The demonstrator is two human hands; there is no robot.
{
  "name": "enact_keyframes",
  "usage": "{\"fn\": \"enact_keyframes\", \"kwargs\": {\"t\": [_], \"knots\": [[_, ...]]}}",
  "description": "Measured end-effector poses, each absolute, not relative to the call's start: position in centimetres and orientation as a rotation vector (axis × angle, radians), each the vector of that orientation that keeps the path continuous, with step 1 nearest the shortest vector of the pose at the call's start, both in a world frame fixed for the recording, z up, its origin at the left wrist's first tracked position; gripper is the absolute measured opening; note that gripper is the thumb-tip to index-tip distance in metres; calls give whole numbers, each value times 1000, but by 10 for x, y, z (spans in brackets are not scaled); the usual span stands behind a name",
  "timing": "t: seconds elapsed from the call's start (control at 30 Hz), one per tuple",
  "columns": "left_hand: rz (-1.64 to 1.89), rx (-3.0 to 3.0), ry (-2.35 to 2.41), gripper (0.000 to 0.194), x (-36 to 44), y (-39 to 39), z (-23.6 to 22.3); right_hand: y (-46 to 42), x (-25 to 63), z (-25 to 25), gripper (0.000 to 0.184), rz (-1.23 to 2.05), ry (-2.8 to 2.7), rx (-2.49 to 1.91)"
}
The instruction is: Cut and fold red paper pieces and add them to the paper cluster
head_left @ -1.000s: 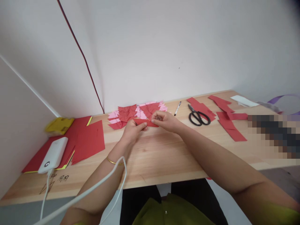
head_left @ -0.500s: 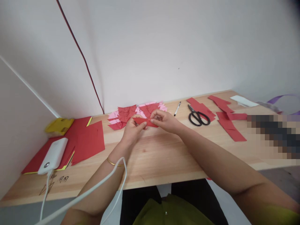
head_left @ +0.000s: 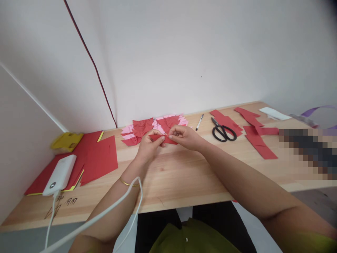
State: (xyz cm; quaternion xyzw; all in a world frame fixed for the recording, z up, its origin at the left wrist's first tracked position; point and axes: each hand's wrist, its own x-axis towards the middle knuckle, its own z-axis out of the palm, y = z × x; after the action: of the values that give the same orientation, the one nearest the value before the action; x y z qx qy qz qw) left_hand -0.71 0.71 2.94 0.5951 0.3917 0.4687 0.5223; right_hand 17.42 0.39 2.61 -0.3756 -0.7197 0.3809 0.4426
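Between my two hands is a small folded piece of red paper [head_left: 172, 141], held just above the table. My left hand [head_left: 150, 144] pinches its left part between thumb and fingers. The fingertips of my right hand [head_left: 185, 136] are closed on its upper middle, close to the left thumb. Part of the paper is hidden behind the fingers. Just beyond my hands lie piles of folded red pieces [head_left: 142, 127] and pink pieces [head_left: 126, 132], near the wall.
Right of my hands lie a marker [head_left: 199, 122], black-handled scissors [head_left: 223, 133] and red paper strips [head_left: 259, 146]. On the left, a white power bank [head_left: 60, 174] with a cable rests on red sheets [head_left: 101, 161], beside a yellow packet [head_left: 67, 141]. A white strip [head_left: 275, 113] lies far right.
The red paper has tilted slightly between my fingers, and my right fingertips have shifted a little. Both hands keep their grip in nearly the same place.
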Motion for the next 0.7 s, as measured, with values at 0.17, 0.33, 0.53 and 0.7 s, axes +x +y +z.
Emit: {"fn": "enact_keyframes", "kwargs": {"t": [0.17,0.33,0.53,0.7], "knots": [[1153,1502,929,19,-7,8,29,4,175,24,15,926,-1783,-969],[1130,1556,953,18,-8,9,30,4,174,25,15,939,-1776,-971],[1080,1558,995,19,-9,7,31,5,175,24,17,1035,-1768,-937],[1033,1567,995,20,-10,7,31,7,178,21,21,1171,-1756,-913]]}}
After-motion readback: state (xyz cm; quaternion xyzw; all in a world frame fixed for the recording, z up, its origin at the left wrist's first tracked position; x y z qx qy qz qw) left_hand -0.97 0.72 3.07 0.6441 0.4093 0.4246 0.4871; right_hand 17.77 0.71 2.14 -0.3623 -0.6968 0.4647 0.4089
